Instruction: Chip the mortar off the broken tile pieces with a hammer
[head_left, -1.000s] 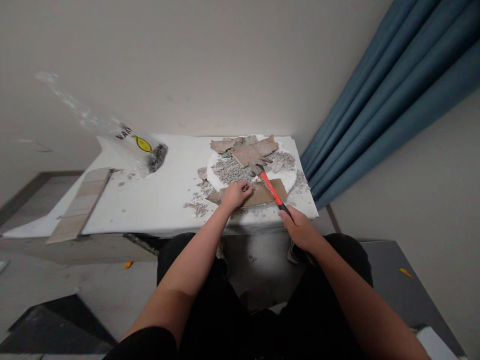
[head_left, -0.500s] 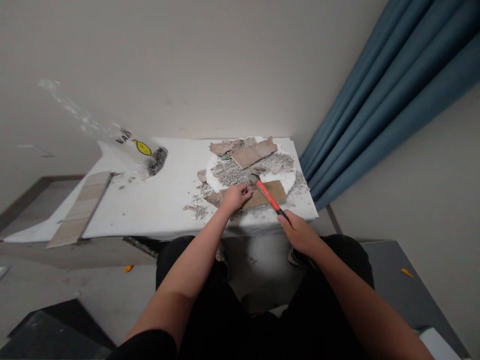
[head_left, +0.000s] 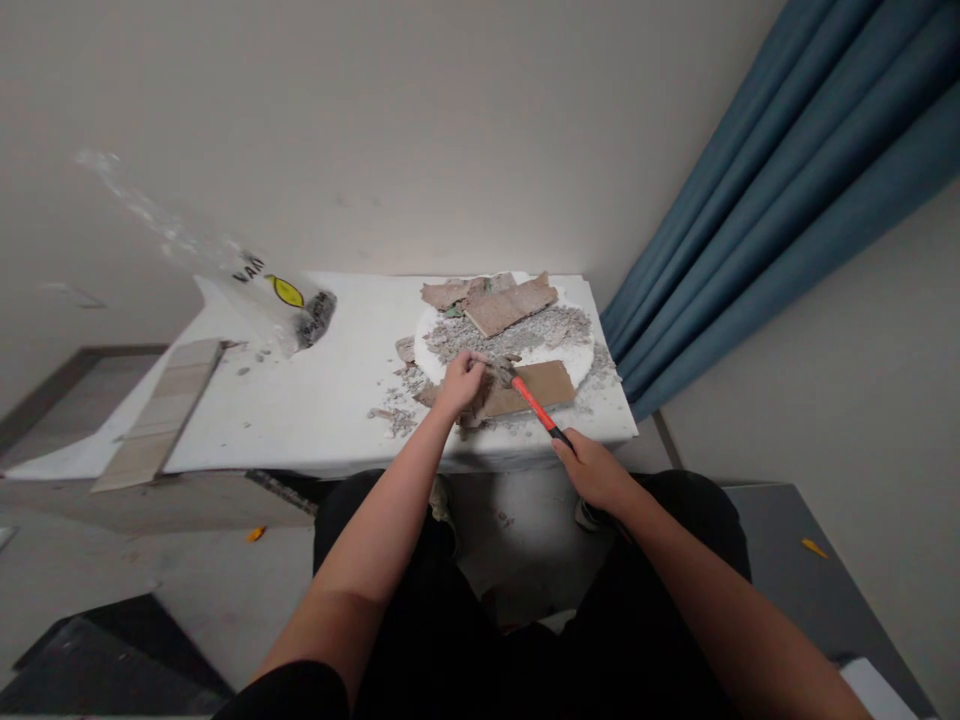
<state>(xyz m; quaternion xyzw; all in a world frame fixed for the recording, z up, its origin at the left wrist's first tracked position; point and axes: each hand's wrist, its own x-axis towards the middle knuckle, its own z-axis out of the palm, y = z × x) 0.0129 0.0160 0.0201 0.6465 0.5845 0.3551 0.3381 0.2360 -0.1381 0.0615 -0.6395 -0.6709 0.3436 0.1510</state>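
My right hand is wrapped round the black grip of a hammer with a red handle. The hammer's head rests low over grey crumbs, close to my left fingertips. My left hand is closed, fingers curled together; whatever they pinch is too small to make out. Beneath both lies a brown cardboard piece on a white round plate. Grey gravel-like rubble covers much of the plate. Behind it, a flat brown slab leans across more broken pieces.
A clear plastic bag with dark contents stands on the white-covered table. A cardboard strip overhangs the table's left front edge. Crumbs lie left of the plate. A blue curtain hangs at the right.
My left hand has shifted slightly up and left, off the cardboard's near part. The hammer head has moved a little left and lower, nearer my left fingers.
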